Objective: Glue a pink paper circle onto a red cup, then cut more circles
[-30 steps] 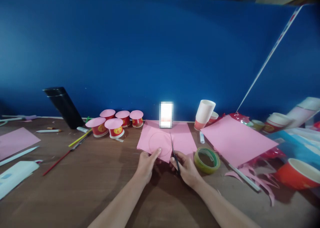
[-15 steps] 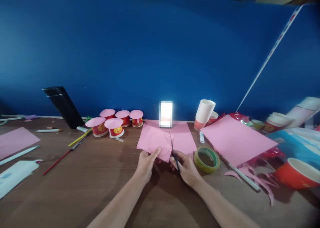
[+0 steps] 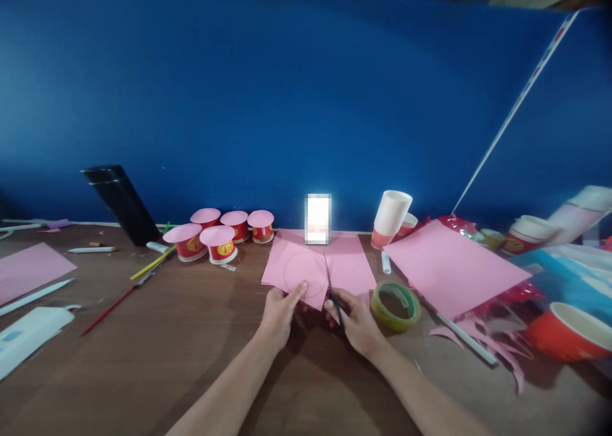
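Note:
A pink paper sheet (image 3: 306, 270) with a circle drawn on it is pinched at its lower edge by my left hand (image 3: 282, 312), thumb on top. My right hand (image 3: 354, 318) is closed on dark scissors (image 3: 336, 302), whose blades point away from me along the right side of the circle. More pink paper (image 3: 351, 257) lies flat beneath and behind the held sheet. Beside my right hand rests a roll of yellow-green tape (image 3: 395, 305).
Red cups with pink discs (image 3: 218, 235) stand at the back left, near a black bottle (image 3: 122, 203). Stacked white cups (image 3: 392, 216), another pink sheet (image 3: 454, 267), paper scraps (image 3: 502, 350) and an orange cup (image 3: 571, 334) are on the right. A blue wall (image 3: 287, 104) rises behind.

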